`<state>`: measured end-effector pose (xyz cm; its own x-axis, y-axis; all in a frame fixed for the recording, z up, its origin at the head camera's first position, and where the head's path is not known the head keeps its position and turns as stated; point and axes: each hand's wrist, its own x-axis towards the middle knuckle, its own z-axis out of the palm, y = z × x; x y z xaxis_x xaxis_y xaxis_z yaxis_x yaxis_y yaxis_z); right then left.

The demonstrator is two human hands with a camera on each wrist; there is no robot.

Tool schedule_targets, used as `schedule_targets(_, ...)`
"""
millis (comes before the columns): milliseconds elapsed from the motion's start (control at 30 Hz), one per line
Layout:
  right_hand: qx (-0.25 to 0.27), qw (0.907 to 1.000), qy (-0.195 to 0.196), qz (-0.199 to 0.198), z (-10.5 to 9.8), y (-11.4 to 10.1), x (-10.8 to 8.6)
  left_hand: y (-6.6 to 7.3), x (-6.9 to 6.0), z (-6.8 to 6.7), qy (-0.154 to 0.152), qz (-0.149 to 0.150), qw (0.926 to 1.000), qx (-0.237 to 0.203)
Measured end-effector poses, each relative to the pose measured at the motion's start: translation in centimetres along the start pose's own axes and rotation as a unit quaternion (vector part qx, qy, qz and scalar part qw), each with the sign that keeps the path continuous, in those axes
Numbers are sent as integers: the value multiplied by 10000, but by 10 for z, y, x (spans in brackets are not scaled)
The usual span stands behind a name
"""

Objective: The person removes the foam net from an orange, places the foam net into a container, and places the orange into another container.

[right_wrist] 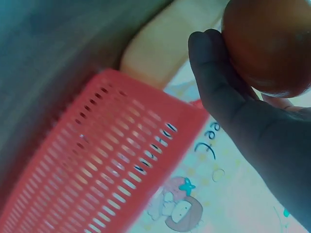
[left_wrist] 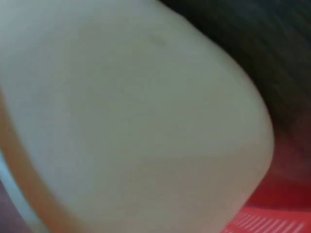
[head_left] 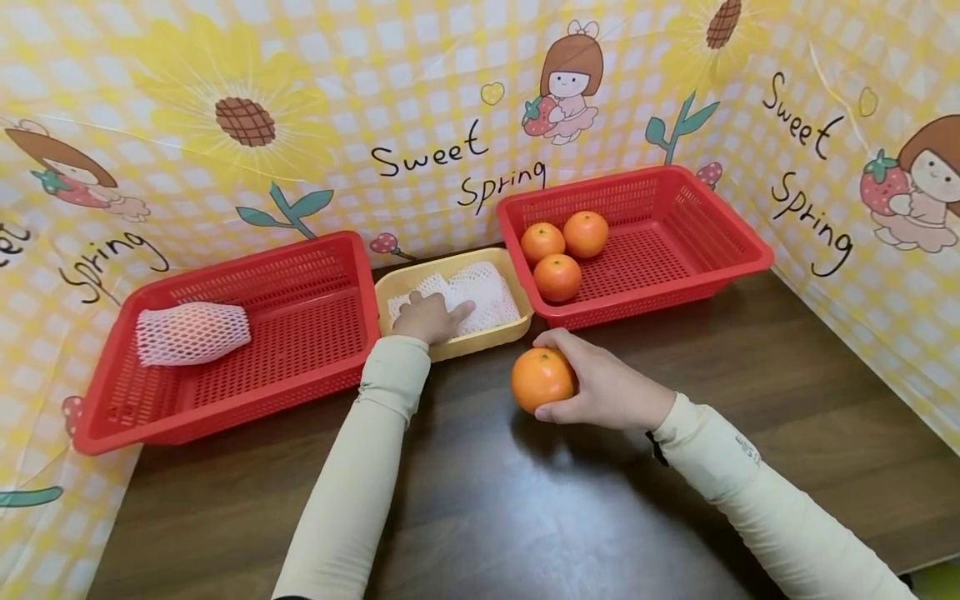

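An orange (head_left: 542, 381) is in my right hand (head_left: 603, 383), gripped between thumb and fingers above the table in front of the yellow tray. The right wrist view also shows this orange (right_wrist: 269, 46), dark against the light, with fingers along its side. My left hand (head_left: 429, 318) reaches into the yellow tray (head_left: 487, 337), thumb spread apart from the fingers, touching the white foam fruit nets (head_left: 483, 296) there. Its fingertips are partly hidden among the nets. A pale sleeve (left_wrist: 146, 107) fills most of the left wrist view, so that hand does not show there.
To the right, a red basket (head_left: 675, 287) holds three oranges (head_left: 557, 277) at its left end. The left red basket (head_left: 300, 375) contains a fruit wrapped in a foam net (head_left: 193, 333). A patterned cloth (head_left: 420, 75) stands behind the wooden table (head_left: 480, 517).
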<state>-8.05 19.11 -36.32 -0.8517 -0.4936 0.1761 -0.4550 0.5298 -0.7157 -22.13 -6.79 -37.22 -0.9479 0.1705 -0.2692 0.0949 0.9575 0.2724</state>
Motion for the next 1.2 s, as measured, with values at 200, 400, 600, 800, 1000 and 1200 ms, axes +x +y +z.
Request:
schedule_targets(200,11,9996,247,101,-25,-3,9,12,-3,-8,313,-133,9988,351)
schedule_targets(400,-455,9914,1080,581,-68,10,26,49,-16,-10,2147,-35,9741,714)
schedule_targets(600,-783,9710,1546,1644,-107,37,55,109,-23,0,2632,1002,9586,432)
schedule_targets(800,-1202,9584,1282,2249,-117,67,90,142,-20,24,2017,929,9734,569)
schedule_targets(1000,-1489,9532,604,2563,-115,89,110,140,-17,34,1476,422,9874,393)
schedule_targets(1200,-1931,9405,27,2795,-114,106,109,144,-16,35,1516,645,9863,58)
